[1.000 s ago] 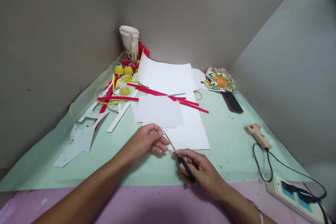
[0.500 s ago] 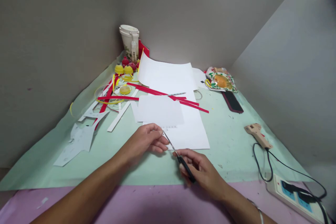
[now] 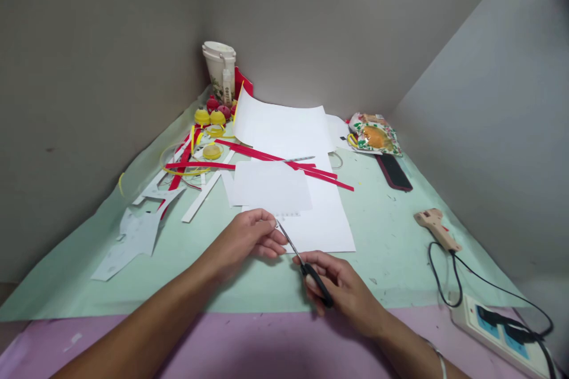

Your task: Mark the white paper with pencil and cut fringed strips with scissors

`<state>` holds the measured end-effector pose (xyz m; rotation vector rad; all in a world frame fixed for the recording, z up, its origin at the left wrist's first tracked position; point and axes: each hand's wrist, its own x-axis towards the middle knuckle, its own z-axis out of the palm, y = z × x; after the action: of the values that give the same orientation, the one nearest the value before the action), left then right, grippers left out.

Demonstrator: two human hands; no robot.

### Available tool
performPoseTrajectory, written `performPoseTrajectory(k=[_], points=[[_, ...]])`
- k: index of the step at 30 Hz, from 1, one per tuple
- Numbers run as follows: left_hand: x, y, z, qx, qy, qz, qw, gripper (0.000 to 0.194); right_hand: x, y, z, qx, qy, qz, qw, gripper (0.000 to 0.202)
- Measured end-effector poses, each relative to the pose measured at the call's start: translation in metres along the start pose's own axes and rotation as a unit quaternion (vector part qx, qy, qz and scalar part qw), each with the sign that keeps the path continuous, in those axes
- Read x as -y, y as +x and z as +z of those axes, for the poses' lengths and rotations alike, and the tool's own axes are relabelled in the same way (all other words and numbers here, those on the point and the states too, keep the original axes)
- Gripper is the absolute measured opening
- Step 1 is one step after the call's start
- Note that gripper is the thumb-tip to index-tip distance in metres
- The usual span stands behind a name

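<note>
Black-handled scissors [image 3: 318,285] are in my right hand [image 3: 344,289], with the fingers wrapped round the handle and the slim blades pointing up and left. The blade tips reach the fingertips of my left hand [image 3: 253,235], where thumb and forefinger are pinched together. A tiny piece seems to be between them, too small to name. Both hands are above the near edge of a large white sheet [image 3: 331,228]. Just beyond lies a smaller white paper [image 3: 272,185], with a narrow strip bearing small marks along its near edge.
Red strips [image 3: 331,179] and a pen [image 3: 300,159] cross the papers. At left lie paper offcuts [image 3: 133,243], white strips [image 3: 200,196] and yellow pieces [image 3: 212,152]. A lidded cup [image 3: 217,68] stands behind. A phone [image 3: 395,173], a glue gun [image 3: 438,229] and a power strip [image 3: 471,315] are at right.
The scissors' handle has tilted very slightly in my right hand. My left hand stays almost in the same place, and the things on the table have not moved.
</note>
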<state>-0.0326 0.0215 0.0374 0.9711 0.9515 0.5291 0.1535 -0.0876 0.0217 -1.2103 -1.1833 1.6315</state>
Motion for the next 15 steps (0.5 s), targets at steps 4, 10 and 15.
performPoseTrajectory(k=[4,10,15], points=[[0.0006,0.0004,0.0002,0.001,-0.002,0.001,1.0,0.009,-0.0015,0.0001,-0.0001,0.001,-0.002,-0.007,1.0,0.032],[0.0008,0.0005,0.0002,0.002,-0.003,0.004,1.0,0.009,-0.0013,0.0004,0.0001,-0.004,0.002,-0.003,1.0,0.032],[0.0015,0.0,-0.0002,0.003,-0.003,0.005,1.0,0.009,-0.0009,0.0002,0.0009,-0.005,0.002,-0.007,1.0,0.032]])
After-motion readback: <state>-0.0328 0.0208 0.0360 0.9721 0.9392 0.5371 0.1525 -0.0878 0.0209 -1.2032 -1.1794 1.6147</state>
